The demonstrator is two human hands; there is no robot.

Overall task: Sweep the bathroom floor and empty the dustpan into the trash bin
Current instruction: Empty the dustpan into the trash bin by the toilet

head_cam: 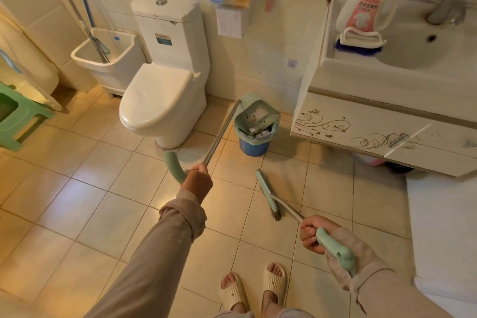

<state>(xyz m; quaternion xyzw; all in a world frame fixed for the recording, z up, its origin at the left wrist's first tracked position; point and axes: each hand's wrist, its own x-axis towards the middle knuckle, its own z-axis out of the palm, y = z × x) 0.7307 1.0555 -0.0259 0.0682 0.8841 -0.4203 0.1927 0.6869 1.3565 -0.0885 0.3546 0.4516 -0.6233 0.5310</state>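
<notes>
While left hand (198,178) clamps long-handled pale-green plastic dustpan (255,116), tipped over blue lined trash bin (254,143) to dump debris, right hand (313,236) grips green-headed broom (269,197), parked on floor.

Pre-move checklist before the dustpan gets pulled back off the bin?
1. Left hand grips the dustpan handle: ok.
2. Dustpan tipped over the bin, mouth down into the liner: ok.
3. Dustpan emptied: not ok, paper and specks show on its face.
4. Bin has room: cannot tell, trash sits near the rim.
5. Right hand holds the broom, bristles on the floor, apart from the bin: ok.
6. Retreat path between toilet and cabinet: ok, no obstacle visible.
</notes>
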